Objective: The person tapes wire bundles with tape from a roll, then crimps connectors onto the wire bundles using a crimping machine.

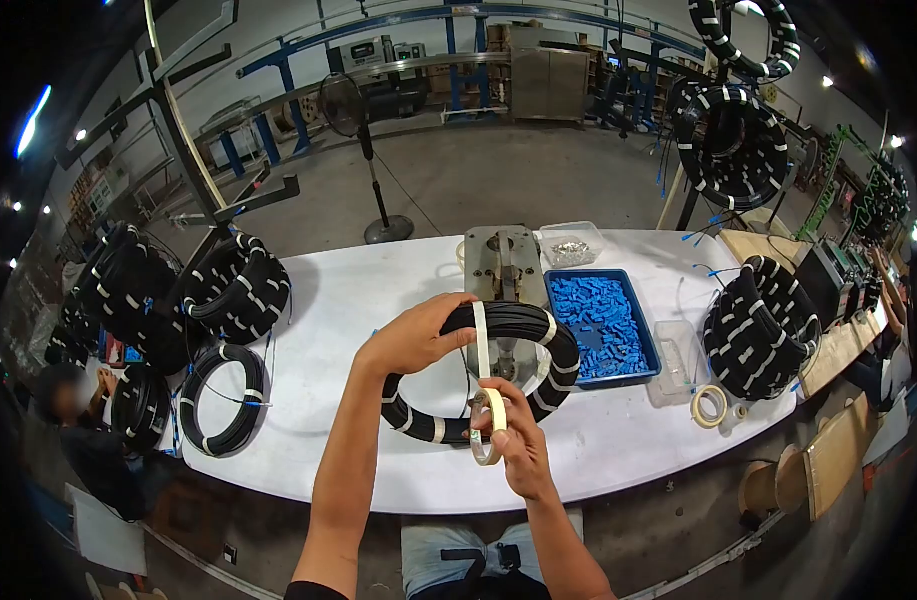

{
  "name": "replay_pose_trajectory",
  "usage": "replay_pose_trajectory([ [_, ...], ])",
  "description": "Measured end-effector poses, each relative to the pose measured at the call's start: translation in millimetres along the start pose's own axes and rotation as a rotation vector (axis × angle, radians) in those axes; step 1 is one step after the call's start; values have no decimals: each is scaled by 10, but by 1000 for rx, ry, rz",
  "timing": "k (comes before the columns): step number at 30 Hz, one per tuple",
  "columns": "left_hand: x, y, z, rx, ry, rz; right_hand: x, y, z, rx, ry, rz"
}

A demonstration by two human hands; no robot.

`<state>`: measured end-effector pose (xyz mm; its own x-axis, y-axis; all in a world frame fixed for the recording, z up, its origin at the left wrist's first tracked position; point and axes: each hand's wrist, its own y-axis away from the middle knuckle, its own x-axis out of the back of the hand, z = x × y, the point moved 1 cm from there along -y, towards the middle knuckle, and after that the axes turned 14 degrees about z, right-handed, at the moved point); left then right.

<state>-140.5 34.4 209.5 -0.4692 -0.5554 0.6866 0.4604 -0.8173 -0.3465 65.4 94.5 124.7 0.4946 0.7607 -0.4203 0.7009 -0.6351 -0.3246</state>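
A coil of black cable (563,372), bound with several pale tape bands, is held up over the white table in front of a metal press (504,262). My left hand (419,338) grips its upper left part, fingers wrapped over the bundle and thumb near the tape. In my right hand (519,440) is a roll of cream masking tape (490,428), pinched at the coil's near side. A strip of tape (482,335) runs taut from the roll up to the top of the coil, beside my left fingertips. The coil hides part of the press.
A blue tray of blue connectors (647,352) stands right of the press, with clear plastic boxes (671,372) beside it. Another tape roll (710,407) lies near the right edge. Taped coils (224,400) sit at left; more (761,330) stand at right. Another person (89,430) sits far left.
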Motion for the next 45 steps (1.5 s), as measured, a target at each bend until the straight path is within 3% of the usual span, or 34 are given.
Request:
replay_pose_trajectory([
  [9,172,-6,2,2,134,-172,-81,41,-75,8,-63,-30],
  [15,24,-107,38,23,174,-140,-185,-102,-422,62,-1,-38],
  [16,-11,-128,27,-7,152,-110,-152,-116,-423,120,120,-68],
  [19,-49,-163,11,-33,127,-79,-97,-83,-310,124,145,-62],
  [20,-62,-177,7,-32,123,-75,-118,-50,-278,23,55,-11],
  [27,-103,-208,8,43,162,-65,17,-99,1,22,99,-1],
  [30,-158,-213,-57,-23,149,-11,55,-143,84,21,125,16],
  [36,-190,-143,26,-98,-46,102,176,-239,422,145,176,-20],
  [42,-175,-84,82,-19,-117,140,226,-255,547,131,169,-23],
  [45,-179,-35,88,-150,-204,161,210,-298,557,135,206,-30],
])
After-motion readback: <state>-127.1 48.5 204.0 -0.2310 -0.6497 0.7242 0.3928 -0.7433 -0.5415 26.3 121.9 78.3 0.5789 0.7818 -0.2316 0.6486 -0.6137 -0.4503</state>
